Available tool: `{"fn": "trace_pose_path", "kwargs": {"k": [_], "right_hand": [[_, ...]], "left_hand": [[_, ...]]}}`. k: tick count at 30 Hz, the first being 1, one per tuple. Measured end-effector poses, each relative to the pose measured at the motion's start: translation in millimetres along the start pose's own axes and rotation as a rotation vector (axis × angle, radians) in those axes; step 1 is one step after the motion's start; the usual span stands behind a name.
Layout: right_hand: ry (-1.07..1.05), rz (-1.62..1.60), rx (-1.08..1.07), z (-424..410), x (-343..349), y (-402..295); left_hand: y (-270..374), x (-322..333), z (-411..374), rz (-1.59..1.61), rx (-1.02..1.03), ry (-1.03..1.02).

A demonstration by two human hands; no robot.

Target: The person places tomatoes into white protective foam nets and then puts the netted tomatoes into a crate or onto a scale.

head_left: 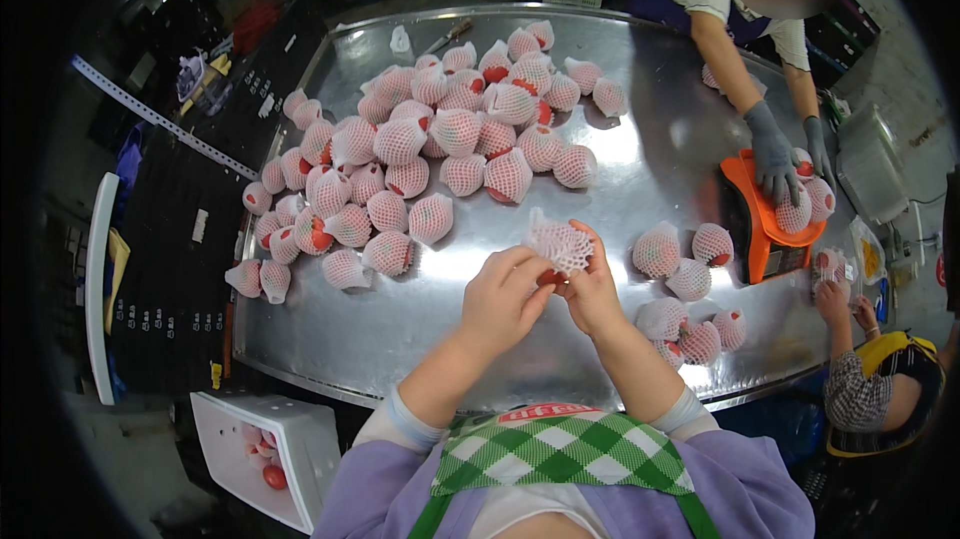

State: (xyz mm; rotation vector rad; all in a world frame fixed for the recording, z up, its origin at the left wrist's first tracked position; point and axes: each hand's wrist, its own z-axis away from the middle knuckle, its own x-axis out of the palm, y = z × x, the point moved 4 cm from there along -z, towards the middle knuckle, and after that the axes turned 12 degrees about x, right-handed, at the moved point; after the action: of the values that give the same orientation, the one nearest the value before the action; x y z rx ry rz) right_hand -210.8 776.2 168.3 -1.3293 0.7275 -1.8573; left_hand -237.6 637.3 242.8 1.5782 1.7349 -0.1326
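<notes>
Between my two hands, over the near middle of the metal table (480,344), is a red fruit, perhaps a tomato (553,277), partly covered by a white foam net sleeve (559,242). My left hand (506,291) pinches the sleeve's lower edge from the left. My right hand (596,287) holds the fruit and sleeve from the right, its fingers curled behind them. A large heap of red fruits in foam nets (401,137) lies beyond and to the left. Smaller groups of netted fruits (664,317) lie to the right of my right hand.
At the right, a co-worker's gloved hands (776,164) rest on netted fruits on an orange scale (761,227). Another person's hands (832,302) touch a clear package. A white foam box (311,441) holding fruits stands below left. A knife (452,34) lies at the far edge.
</notes>
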Motion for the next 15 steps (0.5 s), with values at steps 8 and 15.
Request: {"fn": "trace_pose_path", "kwargs": {"k": [8, 15], "right_hand": [[0.031, -0.083, -0.073, 37, 4, 20], [0.075, 0.035, -0.186, 73, 4, 4]], "left_hand": [[4, 18, 32, 0.546, -0.449, 0.203], [32, 0, 38, 0.444, -0.381, -0.138]]}}
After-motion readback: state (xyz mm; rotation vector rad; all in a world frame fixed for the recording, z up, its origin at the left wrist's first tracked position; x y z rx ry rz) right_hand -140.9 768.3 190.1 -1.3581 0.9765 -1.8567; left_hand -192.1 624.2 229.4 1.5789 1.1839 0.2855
